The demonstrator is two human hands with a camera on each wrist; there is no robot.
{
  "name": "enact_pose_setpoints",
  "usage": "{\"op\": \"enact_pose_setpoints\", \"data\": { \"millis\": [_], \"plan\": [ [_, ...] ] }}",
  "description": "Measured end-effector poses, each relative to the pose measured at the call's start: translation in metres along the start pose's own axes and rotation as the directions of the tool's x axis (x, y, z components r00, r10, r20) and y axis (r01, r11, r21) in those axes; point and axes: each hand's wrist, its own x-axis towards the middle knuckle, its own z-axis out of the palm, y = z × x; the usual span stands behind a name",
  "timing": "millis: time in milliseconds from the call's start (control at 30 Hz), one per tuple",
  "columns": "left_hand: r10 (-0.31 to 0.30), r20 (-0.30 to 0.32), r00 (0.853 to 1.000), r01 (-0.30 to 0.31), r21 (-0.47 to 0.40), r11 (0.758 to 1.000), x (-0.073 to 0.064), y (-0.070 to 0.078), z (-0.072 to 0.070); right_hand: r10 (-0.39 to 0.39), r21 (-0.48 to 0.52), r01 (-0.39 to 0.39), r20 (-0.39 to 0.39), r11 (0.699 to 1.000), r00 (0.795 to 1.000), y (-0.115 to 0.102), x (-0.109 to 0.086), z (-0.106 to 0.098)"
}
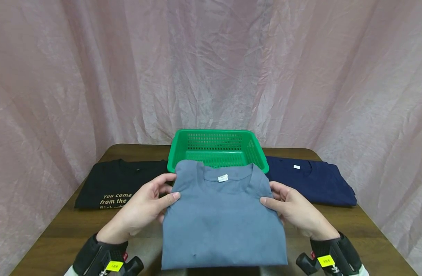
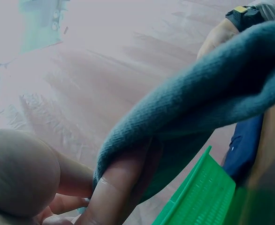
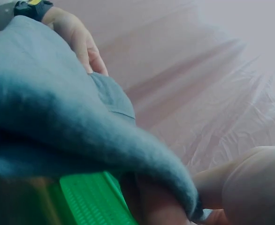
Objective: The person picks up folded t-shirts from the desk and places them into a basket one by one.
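Observation:
A folded grey-blue T-shirt (image 1: 225, 218) hangs upright between my two hands, collar and white neck label uppermost. My left hand (image 1: 150, 199) pinches its left edge, thumb on the front and fingers behind. On the opposite edge my right hand (image 1: 294, 207) grips the same way. Both wrist views show the folded cloth (image 2: 175, 98) curving between thumb and fingers. Behind the shirt stands a green plastic basket (image 1: 218, 132), its near wall partly hidden by the collar. The inside of the basket that shows holds nothing.
A folded black T-shirt (image 1: 117, 184) with gold lettering lies on the wooden table (image 1: 366, 237) at left. At right lies a folded navy T-shirt (image 1: 311, 182) with a white label. A pinkish curtain (image 1: 211, 69) hangs behind the table.

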Motion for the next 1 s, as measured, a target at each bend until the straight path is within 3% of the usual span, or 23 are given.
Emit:
{"op": "enact_pose_setpoints", "data": {
  "millis": [600, 867, 1000],
  "plan": [
    [0.045, -0.07, 0.997, -0.034, 0.144, 0.989, 0.021, 0.0, -0.006, -0.052, -0.059, 0.049, -0.04, 0.997, 0.998, -0.004, 0.023, -0.009],
    [0.04, -0.095, 0.995, -0.02, 0.207, 0.978, 0.036, -0.001, -0.01, -0.055, 0.055, 0.056, -0.006, 0.997, 0.998, -0.003, 0.038, -0.015],
    [0.024, -0.118, 0.993, 0.002, 0.217, 0.976, 0.042, -0.001, -0.012, -0.052, 0.029, 0.053, -0.024, 0.998, 0.998, -0.002, 0.048, -0.017]
  ]
}}
